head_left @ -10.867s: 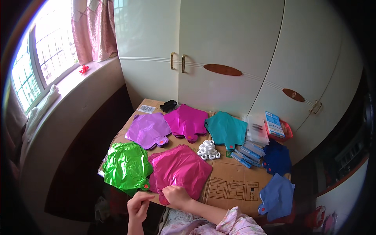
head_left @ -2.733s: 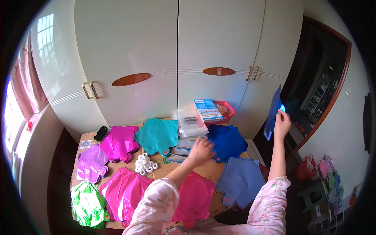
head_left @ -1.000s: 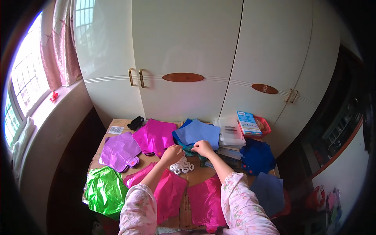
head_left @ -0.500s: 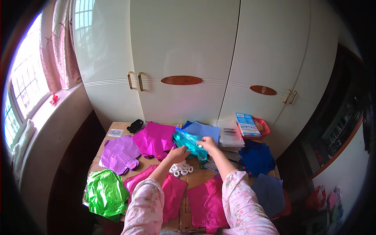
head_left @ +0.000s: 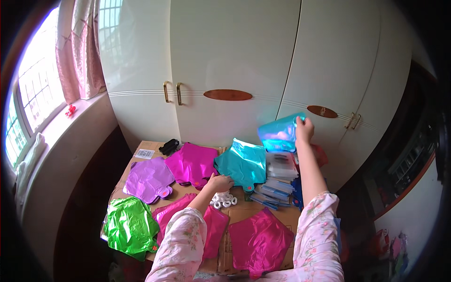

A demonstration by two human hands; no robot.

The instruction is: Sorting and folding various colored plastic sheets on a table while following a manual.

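Observation:
My right hand point(head_left: 304, 130) is raised above the table's far right side, its fingers closed on the edge of a shiny blue-teal foil sheet point(head_left: 278, 135) that hangs to the left, slightly blurred. Below it, a flat teal foil balloon point(head_left: 242, 164), star-like with a small tab, lies at the back middle. My left hand point(head_left: 218, 182) rests low at that balloon's left edge, thumb apart from the fingers, with nothing visible in it. Right under this hand sits a small heap of white rings point(head_left: 224, 201), partly covered by it.
Flat foil balloons lie around: magenta point(head_left: 191, 163), purple point(head_left: 149, 179), green point(head_left: 131, 228) and pink point(head_left: 259, 239). Blue-edged clear packets point(head_left: 275, 191) and a clear plastic pack point(head_left: 282, 164) are at right. A black object point(head_left: 169, 147) sits at back left. White cabinets point(head_left: 230, 47) stand behind.
My right hand has moved up and right with the blue-teal sheet. The teal foil, crumpled between both hands before, now lies spread flat. The light blue sheet behind it no longer shows there.

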